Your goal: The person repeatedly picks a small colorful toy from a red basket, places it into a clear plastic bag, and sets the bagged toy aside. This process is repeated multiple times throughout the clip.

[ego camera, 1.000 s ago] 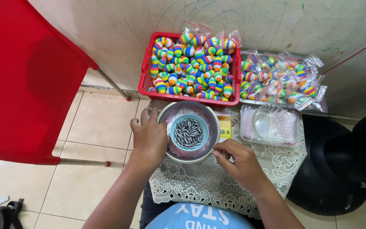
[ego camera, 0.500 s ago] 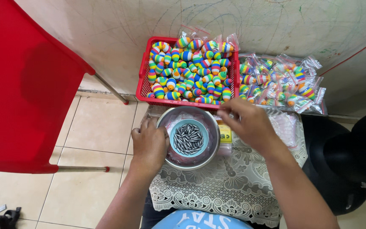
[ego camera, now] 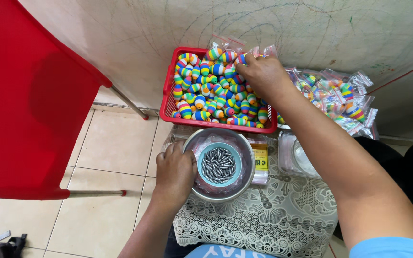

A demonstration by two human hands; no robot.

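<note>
Seen from my head camera: my right hand (ego camera: 259, 74) reaches into the far side of the red basket (ego camera: 168, 102), fingers curled down among the rainbow-striped floats (ego camera: 201, 98) heaped inside; whether it has closed on one I cannot tell, since the fingertips are buried in the pile. My left hand (ego camera: 175, 172) rests against the near-left rim of the steel bowl (ego camera: 242, 184), fingers bent over the edge, holding nothing else. Inside the bowl sits a small blue cup (ego camera: 204, 155) filled with grey metal sinkers (ego camera: 218, 165). The bowl stands on a white lace cloth (ego camera: 273, 215), just in front of the basket. To the right lie clear bags of packed floats (ego camera: 340, 98), and a red chair (ego camera: 29, 95) stands well apart on the left. To do this well, I judge, the right hand should pinch a single float cleanly from the top layer, without dragging neighbours over the basket wall, while the left keeps the bowl steady.
</note>
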